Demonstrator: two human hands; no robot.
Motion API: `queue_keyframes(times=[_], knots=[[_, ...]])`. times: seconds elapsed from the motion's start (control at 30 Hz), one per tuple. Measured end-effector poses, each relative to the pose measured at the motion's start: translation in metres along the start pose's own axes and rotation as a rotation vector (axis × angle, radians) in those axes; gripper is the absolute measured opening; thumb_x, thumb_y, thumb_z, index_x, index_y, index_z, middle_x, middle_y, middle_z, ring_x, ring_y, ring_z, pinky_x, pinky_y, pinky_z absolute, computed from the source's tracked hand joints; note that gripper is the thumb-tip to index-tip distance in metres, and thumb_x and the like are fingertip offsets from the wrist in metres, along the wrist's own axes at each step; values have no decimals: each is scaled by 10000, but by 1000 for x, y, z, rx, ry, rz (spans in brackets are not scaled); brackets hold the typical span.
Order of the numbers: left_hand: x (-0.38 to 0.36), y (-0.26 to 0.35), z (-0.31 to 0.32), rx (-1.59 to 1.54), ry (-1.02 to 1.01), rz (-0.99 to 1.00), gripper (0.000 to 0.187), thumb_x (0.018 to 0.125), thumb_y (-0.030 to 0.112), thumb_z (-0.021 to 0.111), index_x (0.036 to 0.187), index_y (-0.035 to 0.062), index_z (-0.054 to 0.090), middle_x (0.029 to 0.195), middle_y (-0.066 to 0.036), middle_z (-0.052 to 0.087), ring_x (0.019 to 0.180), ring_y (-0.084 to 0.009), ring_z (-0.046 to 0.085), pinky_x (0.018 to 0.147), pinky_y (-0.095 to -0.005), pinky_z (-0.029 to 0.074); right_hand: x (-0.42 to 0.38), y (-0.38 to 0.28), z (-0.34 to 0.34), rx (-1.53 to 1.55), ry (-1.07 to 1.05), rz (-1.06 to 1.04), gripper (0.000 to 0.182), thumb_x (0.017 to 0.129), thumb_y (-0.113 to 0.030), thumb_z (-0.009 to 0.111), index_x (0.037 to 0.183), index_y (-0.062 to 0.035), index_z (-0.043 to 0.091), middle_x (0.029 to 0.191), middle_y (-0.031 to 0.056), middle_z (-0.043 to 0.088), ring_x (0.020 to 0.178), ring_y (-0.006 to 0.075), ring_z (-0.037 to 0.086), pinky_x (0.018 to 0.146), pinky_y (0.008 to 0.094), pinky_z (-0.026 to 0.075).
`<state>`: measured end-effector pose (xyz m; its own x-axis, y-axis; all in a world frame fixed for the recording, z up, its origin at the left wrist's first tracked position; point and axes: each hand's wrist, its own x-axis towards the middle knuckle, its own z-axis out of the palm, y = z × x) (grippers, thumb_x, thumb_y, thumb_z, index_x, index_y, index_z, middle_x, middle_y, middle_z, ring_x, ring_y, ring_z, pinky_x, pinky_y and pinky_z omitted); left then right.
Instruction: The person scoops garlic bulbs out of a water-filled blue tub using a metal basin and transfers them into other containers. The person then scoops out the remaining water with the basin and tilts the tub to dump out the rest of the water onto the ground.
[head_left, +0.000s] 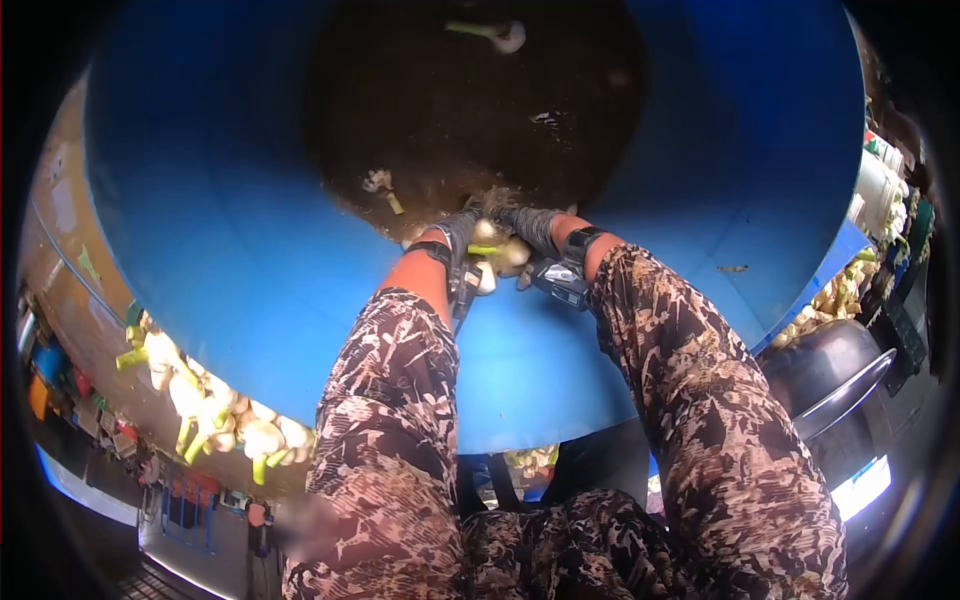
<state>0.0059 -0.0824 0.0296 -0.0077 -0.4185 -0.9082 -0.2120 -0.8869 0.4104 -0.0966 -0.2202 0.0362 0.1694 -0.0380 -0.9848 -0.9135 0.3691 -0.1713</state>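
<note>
Both my hands reach down into a large blue tub (240,280), at the near edge of dark, murky water (470,110). My left hand (462,222), in a grey glove, and my right hand (532,224), gloved alike, come close together there. Their fingers are hidden by the water and splash. Several white garlic bulbs (516,252) with short green stems lie between and just below my wrists. Whether my fingers grip any bulb cannot be made out. A loose garlic bulb (380,184) with roots lies left of my hands, and another bulb (508,38) floats at the far side.
More garlic bulbs (262,438) are heaped outside the tub at left, and another pile (832,296) lies at right. A metal basin (825,375) stands beside the tub at right. Dark devices (562,282) are strapped to my wrists. A small scrap (733,268) sticks to the tub wall.
</note>
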Motion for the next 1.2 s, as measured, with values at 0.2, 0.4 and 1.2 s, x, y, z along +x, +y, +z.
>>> queue_keyframes(times=[0.2, 0.4, 1.2], knots=[[19, -41, 138, -490, 249, -39, 429, 819, 332, 514, 1153, 68, 570, 1236, -151, 529, 1124, -330, 517, 924, -406, 429, 8, 120, 50, 117, -140, 249, 457, 851, -508, 526, 1086, -119, 575, 1007, 82, 639, 854, 238, 614, 802, 382, 498], [-115, 18, 93, -851, 448, 55, 465, 904, 409, 402, 1062, 13, 588, 1021, -193, 616, 983, -343, 577, 845, -416, 446, -109, 84, 60, 350, -208, -254, 460, 915, -445, 455, 1228, -108, 478, 1148, 78, 572, 989, 199, 585, 856, 350, 491], [-336, -96, 136, -129, 1171, -271, 508, 777, 184, 600, 1267, 112, 486, 1346, -169, 366, 1268, -363, 309, 1045, -489, 244, -87, 10, 69, -148, 146, -279, 411, 897, -344, 516, 1231, -109, 466, 1106, 47, 563, 1043, 203, 528, 755, 384, 499]])
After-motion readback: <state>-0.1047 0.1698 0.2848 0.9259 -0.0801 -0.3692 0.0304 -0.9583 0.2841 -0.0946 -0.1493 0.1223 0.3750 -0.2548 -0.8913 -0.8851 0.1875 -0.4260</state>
